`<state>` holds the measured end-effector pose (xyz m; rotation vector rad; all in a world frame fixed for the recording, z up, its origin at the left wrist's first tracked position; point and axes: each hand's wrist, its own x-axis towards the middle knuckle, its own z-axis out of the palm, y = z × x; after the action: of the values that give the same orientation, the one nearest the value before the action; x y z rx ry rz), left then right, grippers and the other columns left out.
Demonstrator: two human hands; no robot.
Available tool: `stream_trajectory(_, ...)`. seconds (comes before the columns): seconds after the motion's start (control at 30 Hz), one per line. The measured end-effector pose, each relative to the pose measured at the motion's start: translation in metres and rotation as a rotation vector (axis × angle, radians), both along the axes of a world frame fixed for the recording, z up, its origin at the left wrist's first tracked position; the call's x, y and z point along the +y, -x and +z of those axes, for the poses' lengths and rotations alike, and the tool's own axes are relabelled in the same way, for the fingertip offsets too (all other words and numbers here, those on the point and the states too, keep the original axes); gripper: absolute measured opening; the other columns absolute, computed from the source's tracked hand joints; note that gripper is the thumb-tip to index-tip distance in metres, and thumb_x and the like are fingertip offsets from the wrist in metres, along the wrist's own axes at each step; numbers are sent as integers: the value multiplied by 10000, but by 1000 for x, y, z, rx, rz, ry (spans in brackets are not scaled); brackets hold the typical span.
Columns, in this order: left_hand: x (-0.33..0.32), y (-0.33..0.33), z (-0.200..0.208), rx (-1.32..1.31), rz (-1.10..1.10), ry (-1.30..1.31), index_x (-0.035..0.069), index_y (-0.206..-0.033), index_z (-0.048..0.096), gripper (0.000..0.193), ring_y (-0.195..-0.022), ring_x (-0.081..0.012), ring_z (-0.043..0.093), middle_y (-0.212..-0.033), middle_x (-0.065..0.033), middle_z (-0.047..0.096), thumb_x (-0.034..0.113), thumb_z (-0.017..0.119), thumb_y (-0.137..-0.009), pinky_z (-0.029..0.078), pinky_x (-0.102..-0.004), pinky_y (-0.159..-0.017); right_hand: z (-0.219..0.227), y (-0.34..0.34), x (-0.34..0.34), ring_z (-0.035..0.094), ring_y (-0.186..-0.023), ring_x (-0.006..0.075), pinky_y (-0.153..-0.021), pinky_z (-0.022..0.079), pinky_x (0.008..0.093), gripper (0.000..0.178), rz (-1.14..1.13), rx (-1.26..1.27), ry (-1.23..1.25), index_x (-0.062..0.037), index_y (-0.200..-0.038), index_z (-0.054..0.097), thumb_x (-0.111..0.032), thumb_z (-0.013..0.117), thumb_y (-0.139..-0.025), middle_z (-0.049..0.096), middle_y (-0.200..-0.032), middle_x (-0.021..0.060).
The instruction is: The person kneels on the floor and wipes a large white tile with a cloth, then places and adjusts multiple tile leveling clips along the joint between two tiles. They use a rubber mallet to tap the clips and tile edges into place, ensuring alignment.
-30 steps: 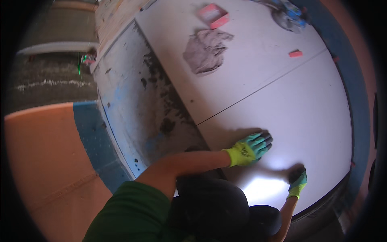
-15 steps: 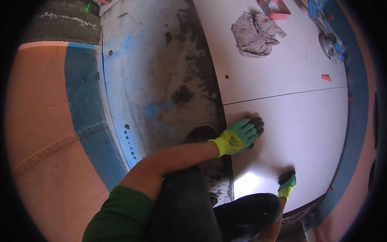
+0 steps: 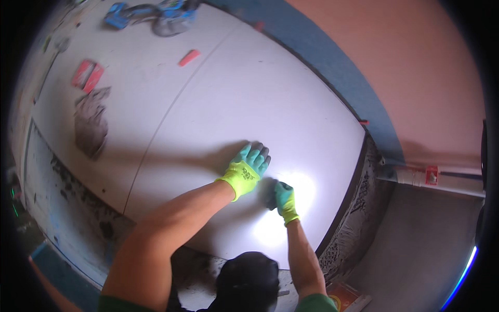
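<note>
I'd keep my left hand (fingers spread flat) and right hand, fingers together, pressing the tile evenly.

Pink wall, blue skirting band, grey mortar floor.

Can't tell what right hand presses: dark patch under palm, glare washes tile. Blue tools cut by top edge. Grey rag blurred.
</note>
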<state>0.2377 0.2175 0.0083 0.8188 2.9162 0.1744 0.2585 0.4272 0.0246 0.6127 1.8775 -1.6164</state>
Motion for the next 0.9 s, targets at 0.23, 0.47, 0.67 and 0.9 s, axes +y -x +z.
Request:
stream_trajectory(0.23, 83, 37, -15, 161, 484, -398, 36, -1436, 536, 572, -1482, -355, 347, -1527, -143, 465, 260, 615, -915, 218, -575, -1236, 18, 3, -1, 627, -485, 187, -442, 483, 308, 311, 134, -129, -18, 5, -917, 691, -263, 561, -1007, 692, -686, 107)
stream_trajectory(0.47, 75, 36, -4, 151, 419, -317, 42, -1429, 545, 562, -1466, -378, 367, -1511, -169, 476, 245, 618, -910, 251, -586, -1219, 44, 177, 177, 656, -549, 150, -489, 509, 285, 258, -114, 282, -132, -3, -951, 665, -199, 530, -1047, 649, -665, 63)
stream_trajectory(0.67, 77, 42, 3, 137, 432, -277, 27, -1369, 592, 526, -1410, -381, 432, -1482, -168, 501, 203, 608, -874, 287, -594, -1186, 37, 378, 323, 650, -960, 524, -829, 520, 571, 549, 456, 497, -1494, 31, -917, 732, -405, 410, -1005, 675, -943, 323)
stream_trajectory(0.9, 77, 45, 6, 129, 453, -266, 37, -1299, 627, 476, -1364, -354, 483, -1427, -140, 547, 202, 630, -853, 346, -579, -1150, 11, 416, 324, 618, -509, 260, -463, 457, 390, 387, 202, 92, -1027, -39, -979, 687, -380, 504, -985, 659, -711, 119)
